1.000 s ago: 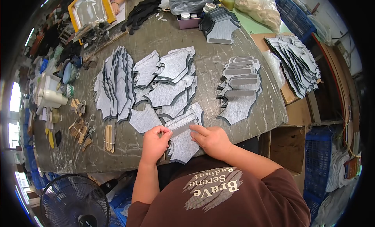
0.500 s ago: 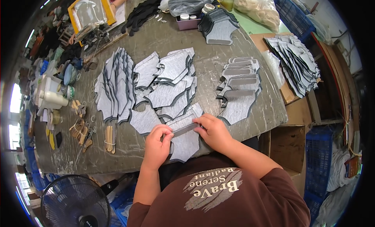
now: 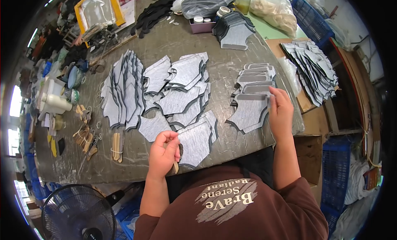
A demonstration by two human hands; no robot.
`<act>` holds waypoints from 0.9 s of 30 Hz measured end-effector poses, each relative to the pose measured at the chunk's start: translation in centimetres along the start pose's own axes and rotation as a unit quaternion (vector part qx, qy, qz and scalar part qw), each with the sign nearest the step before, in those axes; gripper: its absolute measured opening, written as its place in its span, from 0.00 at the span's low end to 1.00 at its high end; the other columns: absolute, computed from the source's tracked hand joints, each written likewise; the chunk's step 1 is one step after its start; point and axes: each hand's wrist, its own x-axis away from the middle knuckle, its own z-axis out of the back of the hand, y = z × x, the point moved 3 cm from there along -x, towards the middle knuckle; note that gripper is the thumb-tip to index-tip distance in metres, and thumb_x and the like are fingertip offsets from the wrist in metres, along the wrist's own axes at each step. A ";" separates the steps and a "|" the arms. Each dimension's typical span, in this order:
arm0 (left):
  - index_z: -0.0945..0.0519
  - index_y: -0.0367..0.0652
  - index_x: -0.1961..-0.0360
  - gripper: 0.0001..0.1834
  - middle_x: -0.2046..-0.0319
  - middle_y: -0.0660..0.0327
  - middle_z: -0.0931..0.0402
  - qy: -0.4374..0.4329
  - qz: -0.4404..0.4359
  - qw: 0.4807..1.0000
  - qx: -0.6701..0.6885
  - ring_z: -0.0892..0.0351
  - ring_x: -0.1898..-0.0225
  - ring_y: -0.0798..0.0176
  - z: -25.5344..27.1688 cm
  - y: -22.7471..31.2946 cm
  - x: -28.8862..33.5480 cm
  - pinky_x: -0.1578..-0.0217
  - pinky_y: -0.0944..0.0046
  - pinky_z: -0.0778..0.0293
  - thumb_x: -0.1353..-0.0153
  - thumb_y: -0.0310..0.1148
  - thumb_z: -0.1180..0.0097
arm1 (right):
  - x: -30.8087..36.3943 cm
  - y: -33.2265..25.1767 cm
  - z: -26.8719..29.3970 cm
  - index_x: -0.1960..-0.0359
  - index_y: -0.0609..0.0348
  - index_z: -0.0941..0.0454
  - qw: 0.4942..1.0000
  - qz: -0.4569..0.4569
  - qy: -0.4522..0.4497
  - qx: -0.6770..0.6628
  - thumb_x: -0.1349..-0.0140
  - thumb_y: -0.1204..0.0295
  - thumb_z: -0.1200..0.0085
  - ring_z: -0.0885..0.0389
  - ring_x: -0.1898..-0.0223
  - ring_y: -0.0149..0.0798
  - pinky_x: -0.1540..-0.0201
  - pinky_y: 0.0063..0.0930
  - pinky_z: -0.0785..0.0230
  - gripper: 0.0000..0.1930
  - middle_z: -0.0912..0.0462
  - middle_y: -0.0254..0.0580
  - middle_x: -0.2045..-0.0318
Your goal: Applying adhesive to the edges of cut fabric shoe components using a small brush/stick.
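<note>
My left hand [image 3: 164,152] is closed around a thin wooden stick [image 3: 176,167], whose end pokes out below the fingers. Beside it, a grey cut fabric piece [image 3: 195,144] with dark edges lies flat near the table's front edge, over another piece. On the right, my right hand [image 3: 282,112] has its fingers together at the upper right corner of the top grey piece [image 3: 248,114] in an overlapping row. Pieces in this row show darker bands along their far edges. Whether the fingertips pinch that piece or the one beneath is hard to make out.
Overlapping grey pieces [image 3: 182,97] and a fanned stack [image 3: 124,91] fill the table's middle and left. Bundled wooden sticks [image 3: 117,148] lie at left front. A further stack [image 3: 235,33] and a purple box [image 3: 202,27] stand at the back. A fan [image 3: 78,215] is at lower left.
My right hand has moved right, from the near piece to the right-hand row. The banded strip between both hands is gone from there. My left hand stays near, the stick now showing.
</note>
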 end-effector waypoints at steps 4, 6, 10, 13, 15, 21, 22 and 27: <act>0.29 0.35 0.54 0.17 0.67 0.58 0.31 0.006 -0.087 0.984 -0.158 0.29 0.72 0.68 -1.8 0.8 0.5 0.74 0.69 0.30 0.38 0.36 0.44 | 2.3 -3.3 -2.0 0.62 0.61 0.24 0.920 -0.237 -0.168 -0.262 0.32 0.74 0.59 0.27 0.72 0.22 0.70 0.15 0.38 0.09 0.22 0.34 0.75; 0.33 0.35 0.47 0.33 0.61 0.53 0.33 -0.027 -0.206 0.934 -0.289 0.30 0.60 0.56 -3.8 2.1 0.6 0.63 0.60 0.29 0.44 0.50 0.41 | 4.3 -7.0 -3.7 0.60 0.62 0.24 0.846 -0.259 -0.321 -0.337 0.36 0.76 0.57 0.25 0.75 0.28 0.72 0.22 0.33 0.09 0.21 0.36 0.77; 0.38 0.37 0.41 0.45 0.60 0.51 0.33 -0.056 -0.324 0.851 -0.409 0.29 0.63 0.52 -6.0 3.0 0.9 0.66 0.58 0.28 0.50 0.62 0.44 | 6.9 -11.5 -6.1 0.68 0.65 0.21 0.797 -0.157 -0.413 -0.410 0.43 0.76 0.45 0.20 0.73 0.33 0.69 0.26 0.29 0.05 0.18 0.44 0.75; 0.39 0.38 0.40 0.46 0.61 0.52 0.34 -0.065 -0.300 0.854 -0.420 0.29 0.64 0.51 -5.8 2.8 1.4 0.69 0.59 0.27 0.51 0.62 0.45 | 6.7 -11.9 -6.2 0.68 0.65 0.21 0.783 -0.132 -0.446 -0.412 0.43 0.75 0.45 0.20 0.73 0.33 0.68 0.26 0.29 0.05 0.18 0.44 0.75; 0.40 0.38 0.39 0.47 0.61 0.52 0.34 -0.065 -0.309 0.848 -0.425 0.28 0.65 0.52 -5.7 2.7 1.6 0.71 0.59 0.27 0.51 0.62 0.44 | 6.7 -11.9 -6.1 0.69 0.65 0.20 0.773 -0.128 -0.473 -0.403 0.43 0.75 0.45 0.20 0.73 0.33 0.68 0.25 0.29 0.05 0.18 0.43 0.75; 0.41 0.39 0.39 0.48 0.62 0.54 0.34 -0.081 -0.304 0.844 -0.435 0.27 0.69 0.53 -5.6 2.7 1.6 0.75 0.59 0.27 0.52 0.62 0.44 | 7.0 -11.8 -6.0 0.70 0.65 0.20 0.742 -0.148 -0.500 -0.421 0.43 0.74 0.44 0.21 0.74 0.29 0.68 0.24 0.29 0.06 0.17 0.42 0.76; 0.41 0.39 0.39 0.48 0.62 0.54 0.34 -0.089 -0.299 0.845 -0.435 0.27 0.70 0.53 -5.6 2.7 1.6 0.75 0.59 0.27 0.52 0.62 0.44 | 7.0 -11.8 -6.0 0.70 0.65 0.20 0.742 -0.149 -0.500 -0.421 0.43 0.74 0.44 0.21 0.74 0.29 0.68 0.24 0.29 0.06 0.17 0.42 0.76; 0.42 0.40 0.38 0.49 0.63 0.54 0.34 -0.097 -0.295 0.847 -0.431 0.27 0.71 0.52 -5.5 2.5 1.4 0.75 0.58 0.28 0.52 0.63 0.44 | 6.9 -11.8 -5.9 0.71 0.66 0.20 0.731 -0.168 -0.512 -0.418 0.44 0.75 0.43 0.23 0.74 0.26 0.69 0.22 0.30 0.05 0.18 0.39 0.76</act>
